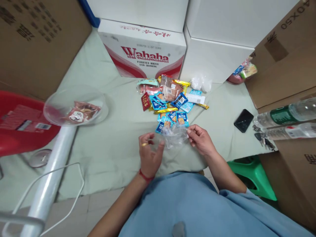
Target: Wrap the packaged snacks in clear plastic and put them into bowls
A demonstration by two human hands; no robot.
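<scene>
My right hand (199, 138) pinches the edge of a clear plastic bag (174, 137), which spreads crumpled over the near side of a heap of snack packets. My left hand (149, 153), with a ring and a red wrist cord, is beside the bag's left end, its thumb and fingers apart and nothing between them. Just beyond the bag lie small blue snack packets (182, 118). Behind these are yellow wrappers (166, 111), a dark red packet (145, 101) and a larger clear-and-red packet (171, 90).
A Wahaha carton (148, 56) and white boxes (214, 59) stand behind the heap. To the left, a clear bowl (105, 110) holds a packet, near a red basin (32, 144). A phone (243, 120), keys (264, 141) and plastic bottles (301, 110) lie to the right.
</scene>
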